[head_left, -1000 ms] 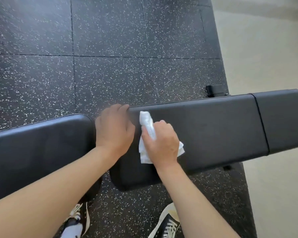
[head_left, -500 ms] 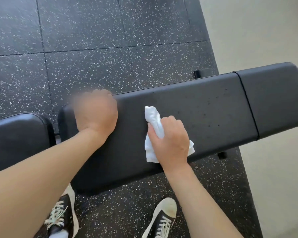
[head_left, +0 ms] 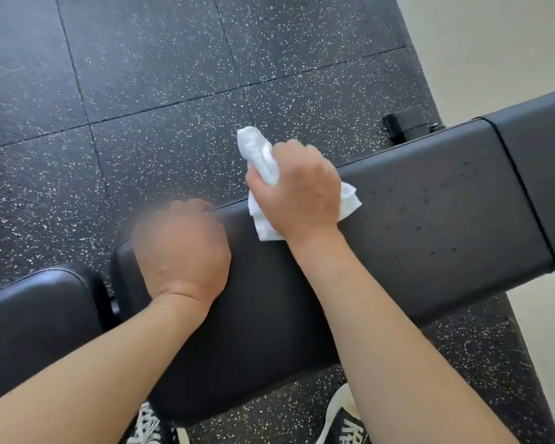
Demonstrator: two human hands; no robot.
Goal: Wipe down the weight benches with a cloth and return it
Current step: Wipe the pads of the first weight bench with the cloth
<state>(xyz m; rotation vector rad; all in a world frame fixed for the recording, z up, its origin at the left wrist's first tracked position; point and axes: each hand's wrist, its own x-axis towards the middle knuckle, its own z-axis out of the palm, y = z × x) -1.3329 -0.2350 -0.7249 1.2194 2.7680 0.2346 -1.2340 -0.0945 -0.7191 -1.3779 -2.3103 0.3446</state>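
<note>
At the bench's (head_left: 430,213) far edge, the right hand (head_left: 302,190) grips the bunched cloth (head_left: 260,155); the left hand (head_left: 181,251), fingers curled over that edge, braces; overshooting could drag the cloth off

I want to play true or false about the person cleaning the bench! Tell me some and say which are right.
1. The right hand grips a white cloth. True.
2. The cloth is blue. False: it is white.
3. The left hand rests on the black bench pad. True.
4. The floor is plain wood. False: it is dark speckled tile.
5. The person is barefoot. False: laced sneakers show below.
</note>
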